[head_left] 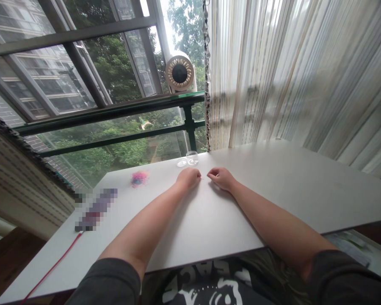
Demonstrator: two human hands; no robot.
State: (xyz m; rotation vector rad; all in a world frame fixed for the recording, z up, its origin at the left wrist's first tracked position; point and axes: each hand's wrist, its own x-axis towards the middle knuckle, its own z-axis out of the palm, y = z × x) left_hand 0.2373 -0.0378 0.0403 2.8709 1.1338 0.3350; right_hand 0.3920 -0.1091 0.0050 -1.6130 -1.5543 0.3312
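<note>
Strand (202, 178) in pinched left hand (189, 178), right hand (221, 178) pinched, its hold unclear, lettered shirt (200, 281)

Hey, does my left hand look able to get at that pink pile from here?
Probably yes: the pink pile lies on the white table to the left of your left hand, with nothing standing between them.

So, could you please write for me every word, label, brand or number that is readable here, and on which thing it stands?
"EAC": apparently part of the big white lettering on the person's dark shirt; folds and the picture edge make the full wording uncertain.
Pixelated thing at the end of the red cable: blurred, unreadable.
Clear container and fan: no text can be made out.
</note>
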